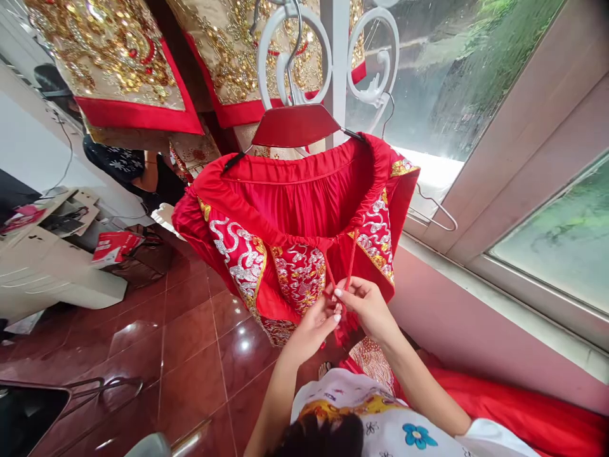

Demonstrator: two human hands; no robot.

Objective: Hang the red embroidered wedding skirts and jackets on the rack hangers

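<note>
A red skirt [295,203] with silver and gold embroidered panels hangs by its waistband from a red hanger [295,125] on a white rack [335,70]. Two thin red drawstrings [351,254] drop from the front of the waistband. My left hand [311,327] and my right hand [366,308] meet just below the waistband, both pinching the drawstrings, fingertips touching. A red tassel end hangs under my fingers.
Gold-embroidered garments with red trim [118,70] hang above left. A person in dark clothes [128,165] stands behind them. White boxes and red booklets [114,247] lie on the left. Glossy red tile floor [190,343]; a window and pink wall [476,317] on the right. Red fabric [523,412] lies by my lap.
</note>
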